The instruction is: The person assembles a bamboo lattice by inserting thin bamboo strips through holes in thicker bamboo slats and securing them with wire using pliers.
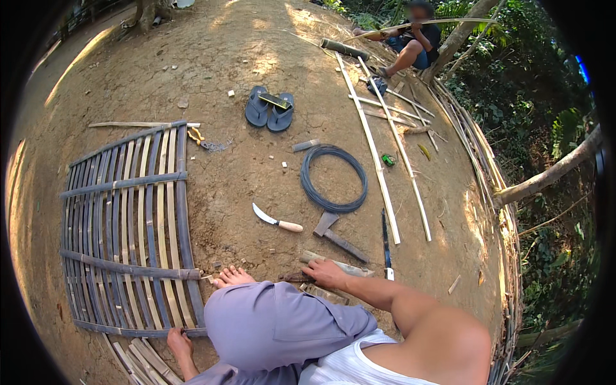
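A slatted bamboo panel [115, 269] lies on the ground at the left, its dark and pale strips crossed by several dark rails. My left hand [180, 345] is closed at its near rail, close to the right corner. In front of my raised knee, my right hand [325, 272] reaches down among short bamboo pieces [350, 267]. Its fingers curl over a dark, stick-like thing [294, 278], mostly hidden beneath them. Just beyond lie a hammer-like tool with a dark handle [343, 245] and a curved knife [276, 219] with a wooden handle.
A coil of dark wire [308, 186], flip-flops [256, 109], yellow-handled pliers [196, 135] and a green tape measure [388, 160] lie farther out. A long blade [386, 240] and two long bamboo strips [369, 138] are at right. Another person [417, 42] sits far right, holding a strip.
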The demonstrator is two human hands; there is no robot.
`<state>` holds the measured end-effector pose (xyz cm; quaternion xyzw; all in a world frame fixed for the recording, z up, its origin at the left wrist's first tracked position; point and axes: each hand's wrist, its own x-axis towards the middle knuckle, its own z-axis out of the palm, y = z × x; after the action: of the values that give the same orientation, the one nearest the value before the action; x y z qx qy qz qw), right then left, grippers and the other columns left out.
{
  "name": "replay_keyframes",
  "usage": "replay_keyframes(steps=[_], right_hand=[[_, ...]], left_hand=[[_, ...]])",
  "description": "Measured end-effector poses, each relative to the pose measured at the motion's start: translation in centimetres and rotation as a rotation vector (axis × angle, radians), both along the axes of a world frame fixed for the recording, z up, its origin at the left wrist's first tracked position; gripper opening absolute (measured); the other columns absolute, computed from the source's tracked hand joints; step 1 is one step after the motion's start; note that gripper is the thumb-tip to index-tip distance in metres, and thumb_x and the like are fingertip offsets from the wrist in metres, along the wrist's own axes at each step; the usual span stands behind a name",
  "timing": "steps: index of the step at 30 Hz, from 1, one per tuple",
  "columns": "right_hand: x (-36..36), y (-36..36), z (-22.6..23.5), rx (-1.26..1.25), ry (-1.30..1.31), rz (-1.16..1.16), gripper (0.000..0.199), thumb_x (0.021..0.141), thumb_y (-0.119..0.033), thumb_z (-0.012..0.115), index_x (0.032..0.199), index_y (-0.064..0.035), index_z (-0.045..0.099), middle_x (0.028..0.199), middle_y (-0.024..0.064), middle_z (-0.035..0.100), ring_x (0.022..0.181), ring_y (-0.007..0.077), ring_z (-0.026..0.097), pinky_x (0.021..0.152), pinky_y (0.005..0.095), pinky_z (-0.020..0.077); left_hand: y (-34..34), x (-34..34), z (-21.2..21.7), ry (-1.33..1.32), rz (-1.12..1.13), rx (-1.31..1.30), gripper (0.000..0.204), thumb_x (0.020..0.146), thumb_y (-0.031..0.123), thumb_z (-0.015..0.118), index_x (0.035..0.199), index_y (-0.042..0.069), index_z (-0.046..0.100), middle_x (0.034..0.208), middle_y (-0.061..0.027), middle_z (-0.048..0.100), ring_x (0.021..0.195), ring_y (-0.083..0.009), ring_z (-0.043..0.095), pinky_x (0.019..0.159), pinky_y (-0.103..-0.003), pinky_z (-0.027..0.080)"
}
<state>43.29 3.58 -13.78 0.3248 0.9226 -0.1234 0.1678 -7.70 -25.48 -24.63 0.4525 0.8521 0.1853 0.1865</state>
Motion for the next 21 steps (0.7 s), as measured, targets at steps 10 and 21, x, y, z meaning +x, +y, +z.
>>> replay_keyframes(steps=[10, 21], right_hand=[[-0.8, 2.7, 1.5, -0.207, -0.033, 0.028, 0.064, 0.088, -0.028, 0.060, 0.146, -0.0068, 0.042, 0.117, 0.0227, 0.064, 0.105, 0.0420, 0.062, 0.089, 0.0484, 0.0523], [-19.9, 13.9, 14.1, 0.094, -0.068, 0.126, 0.023, 0.085, -0.015, 0.073, 0.091, 0.0022, 0.060, 0.088, 0.0194, 0.063, 0.081, 0.0437, 0.060, 0.075, 0.0471, 0.0501]], left_hand=[[2.4, -1.8, 1.5, 0.079, -0.413, -0.015, 0.018, 0.063, -0.006, 0.065, 0.078, 0.003, 0.071, 0.080, -0.0183, 0.062, 0.082, -0.0397, 0.064, 0.073, -0.048, 0.051], [-4.4, 1.5, -1.1, 0.045, 0.330, 0.285, 0.038, 0.080, 0.023, 0.077, 0.115, 0.008, 0.070, 0.117, -0.0129, 0.066, 0.110, -0.0348, 0.059, 0.094, -0.046, 0.049]])
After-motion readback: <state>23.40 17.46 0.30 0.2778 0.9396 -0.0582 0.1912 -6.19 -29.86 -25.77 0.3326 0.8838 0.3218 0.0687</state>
